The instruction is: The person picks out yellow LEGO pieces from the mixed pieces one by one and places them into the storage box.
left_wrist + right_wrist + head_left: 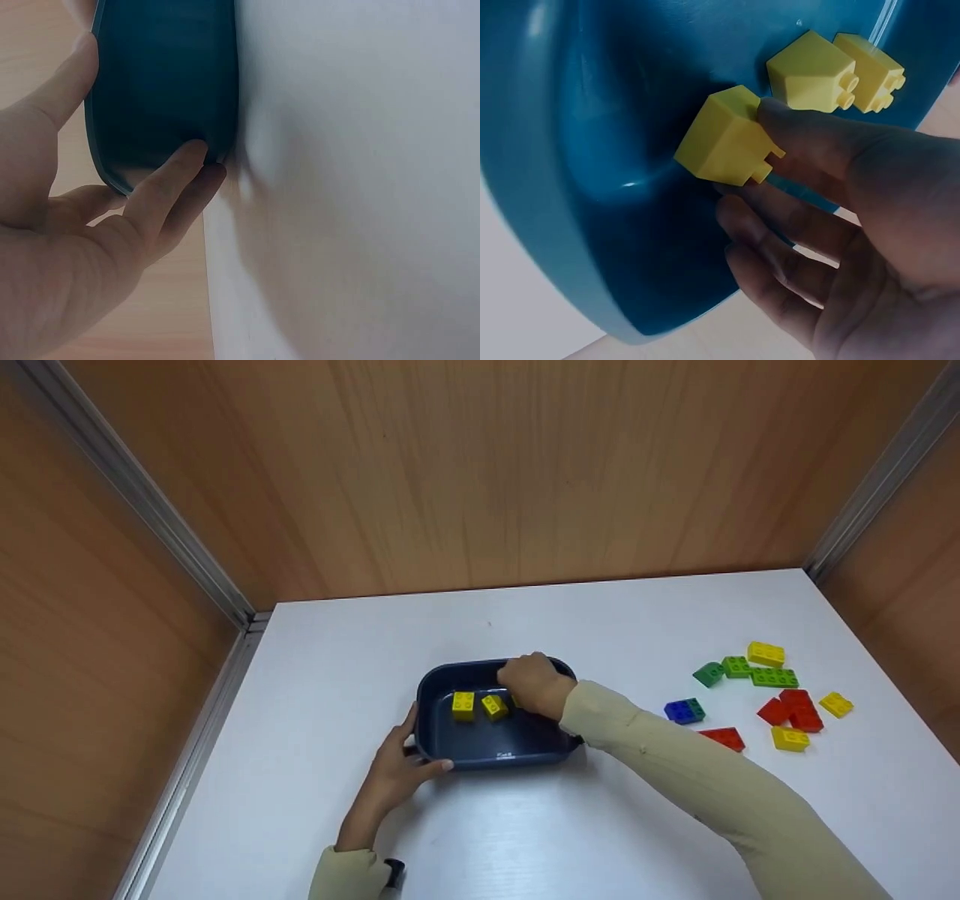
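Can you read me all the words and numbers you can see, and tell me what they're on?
No words or numbers can be read for sure.
Small white mark near the close edge of the dark blue tray: it looks like lettering, but is too small and blurred to read.
Yellow block at the right hand: no writing that I can see.

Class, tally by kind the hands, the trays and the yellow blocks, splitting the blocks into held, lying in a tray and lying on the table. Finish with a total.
Left hand and right hand: 2
Tray: 1
Held yellow block: 1
Loose yellow blocks in the tray: 2
Yellow blocks on the table: 3
Total: 9
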### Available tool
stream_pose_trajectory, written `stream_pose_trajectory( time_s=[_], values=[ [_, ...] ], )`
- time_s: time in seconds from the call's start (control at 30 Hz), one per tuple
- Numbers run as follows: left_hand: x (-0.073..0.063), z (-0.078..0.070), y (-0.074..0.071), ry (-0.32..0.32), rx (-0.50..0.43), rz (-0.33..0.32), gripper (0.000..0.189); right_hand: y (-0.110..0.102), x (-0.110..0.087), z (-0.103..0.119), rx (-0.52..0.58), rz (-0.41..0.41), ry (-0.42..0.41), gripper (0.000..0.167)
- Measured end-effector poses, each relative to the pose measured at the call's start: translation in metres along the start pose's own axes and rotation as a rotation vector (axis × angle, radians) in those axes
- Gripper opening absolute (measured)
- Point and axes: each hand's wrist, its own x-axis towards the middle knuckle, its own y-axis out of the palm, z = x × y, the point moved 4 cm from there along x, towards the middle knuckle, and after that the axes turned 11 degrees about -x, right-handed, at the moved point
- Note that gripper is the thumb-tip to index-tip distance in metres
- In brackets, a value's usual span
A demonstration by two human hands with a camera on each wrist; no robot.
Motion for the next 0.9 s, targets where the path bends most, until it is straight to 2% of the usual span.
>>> stream_pose_trajectory(
  time_s=[0.2, 0.53, 0.87, 0.9],
  values=[
    [-0.0001, 0.0012, 0.0011, -0.004, 0.010, 0.004, 0.109, 0.0000, 0.0028, 0.0061, -0.052, 0.024, 0.005, 0.019],
    [-0.0021, 0.0009, -0.0011, 0.016, 0.009, 0.012, 0.109, -0.0010, 0.0071, 0.0093, -0.092, 0.031, 0.041, 0.016],
    [-0.0010, -0.0004, -0.0006, 0.000, 0.007, 0.008, 0.109, -0.0019, 0.0036, 0.0032, -0.033, 0.029, 0.044, 0.017],
    [-0.0014, 0.0008, 0.0027, 0.006, 0.006, 0.004, 0.109, 0.0007, 0.0014, 0.0011, -0.025, 0.024, 0.043, 0.018]
  ],
)
